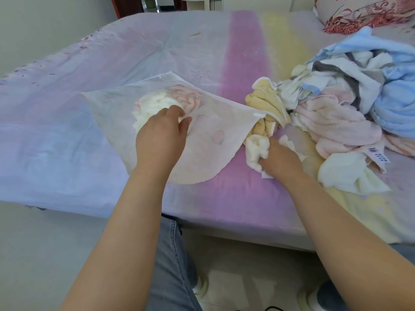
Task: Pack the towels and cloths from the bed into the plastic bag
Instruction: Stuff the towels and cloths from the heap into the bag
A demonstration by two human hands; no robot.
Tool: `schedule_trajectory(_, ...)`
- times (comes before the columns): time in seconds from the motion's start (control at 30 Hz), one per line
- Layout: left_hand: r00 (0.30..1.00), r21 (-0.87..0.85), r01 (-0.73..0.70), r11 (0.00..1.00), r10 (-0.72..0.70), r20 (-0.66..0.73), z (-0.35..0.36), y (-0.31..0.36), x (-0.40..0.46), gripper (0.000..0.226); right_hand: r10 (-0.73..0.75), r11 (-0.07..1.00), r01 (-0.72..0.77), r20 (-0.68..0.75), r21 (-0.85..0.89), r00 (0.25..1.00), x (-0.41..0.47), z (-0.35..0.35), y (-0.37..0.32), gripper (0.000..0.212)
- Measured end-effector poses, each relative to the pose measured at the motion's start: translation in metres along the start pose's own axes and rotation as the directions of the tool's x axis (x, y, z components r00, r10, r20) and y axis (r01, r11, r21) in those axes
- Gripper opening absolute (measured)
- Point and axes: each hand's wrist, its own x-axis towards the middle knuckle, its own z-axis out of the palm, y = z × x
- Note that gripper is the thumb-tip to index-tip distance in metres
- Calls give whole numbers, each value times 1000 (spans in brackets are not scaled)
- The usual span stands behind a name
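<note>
A frosted plastic bag (215,140) lies on the bed, its mouth facing right. White and pink cloths (157,104) show through it. My left hand (161,133) rests on top of the bag over those cloths, fingers bent. My right hand (278,158) grips a cream-white cloth (256,147) at the bag's mouth. A yellow towel (265,102) lies just behind it, partly under the bag's rim. A pile of pink, blue, white and grey towels (350,102) sits to the right.
The bed (112,63) has a pastel striped sheet. A red-patterned pillow (363,12) lies at the far right corner. The bed's near edge runs in front of my legs, with pale floor below.
</note>
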Motion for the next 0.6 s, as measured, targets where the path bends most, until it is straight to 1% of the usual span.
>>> schedule_trajectory(0.07,1000,67,-12,998,10,26,-5,-3,0,31,-27,988,23,24,152,999,-19,-12,-13,38)
schedule_trajectory(0.1,999,83,-17,996,15,30,-7,-6,0,32,-95,965,79,54,251,994,-32,-21,-24,35)
schedule_trajectory(0.13,999,85,-27,996,25,27,-10,-7,0,32,-203,920,155,100,360,974,-45,-31,-36,24)
schedule_trajectory(0.17,999,68,-36,997,35,21,-11,-8,0,31,-326,863,227,153,451,933,-56,-41,-51,16)
schedule_trajectory(0.2,999,29,-48,998,48,16,-13,-7,1,29,-424,832,284,217,477,879,-63,-50,-67,10)
schedule_trajectory(0.23,998,-25,-60,998,60,14,-15,-5,1,28,-473,834,327,270,444,839,-67,-54,-83,9)
schedule_trajectory(0.27,998,-84,-64,994,66,15,-17,-3,2,27,-476,852,359,278,381,834,-66,-51,-98,16)
schedule_trajectory(0.3,998,-138,-61,988,64,15,-20,-1,2,26,-451,876,372,246,307,858,-61,-45,-113,29)
schedule_trajectory(0.37,999,-232,-40,972,43,6,-27,3,1,23,-349,933,328,158,148,924,-44,-26,-136,61)
schedule_trajectory(0.4,1000,-270,-22,963,23,1,-30,3,-1,22,-303,953,294,171,76,938,-37,-16,-143,84)
schedule_trajectory(0.43,1000,-303,-3,953,2,-4,-32,2,-2,23,-256,965,262,224,1,940,-33,-6,-146,103)
schedule_trajectory(0.47,1000,-328,10,944,-14,-10,-34,0,-4,24,-226,968,246,260,-47,939,-33,3,-145,112)
schedule_trajectory(0.5,1000,-344,17,939,-24,-16,-34,-2,-6,25,-219,967,244,266,-67,939,-36,10,-140,111)
schedule_trajectory(0.53,999,-351,20,936,-28,-19,-34,-4,-8,25,-249,961,269,221,-68,943,-43,13,-134,103)
schedule_trajectory(0.6,999,-343,25,939,-32,-14,-29,-6,-12,21,-352,934,353,30,-58,936,-63,15,-120,74)
